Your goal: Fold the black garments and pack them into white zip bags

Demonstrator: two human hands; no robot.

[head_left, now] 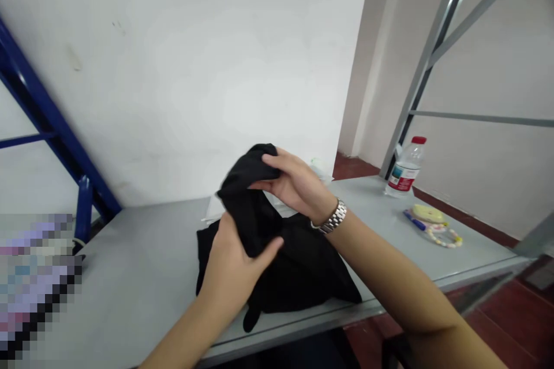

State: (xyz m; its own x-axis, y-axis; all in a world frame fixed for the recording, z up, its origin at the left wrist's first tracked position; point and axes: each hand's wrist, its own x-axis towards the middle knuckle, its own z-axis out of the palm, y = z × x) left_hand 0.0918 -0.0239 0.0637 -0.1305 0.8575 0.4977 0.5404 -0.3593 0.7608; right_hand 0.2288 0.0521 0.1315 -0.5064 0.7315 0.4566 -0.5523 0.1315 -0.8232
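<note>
A piece of black cloth lies bunched on the grey table, and one part of it is lifted up between my hands. My left hand grips the lower side of the raised fold, thumb across the front. Higher up and to the right, my right hand pinches the top of the fold between thumb and fingers; a metal-band watch is on that wrist. A narrow black strip of the cloth hangs toward the front edge. What kind of item the cloth is, I cannot tell.
On the grey table, a water bottle with a red cap stands at the right. Nearer are a yellow case and a beaded bracelet. A blurred-out block sits far left. A white wall rises behind.
</note>
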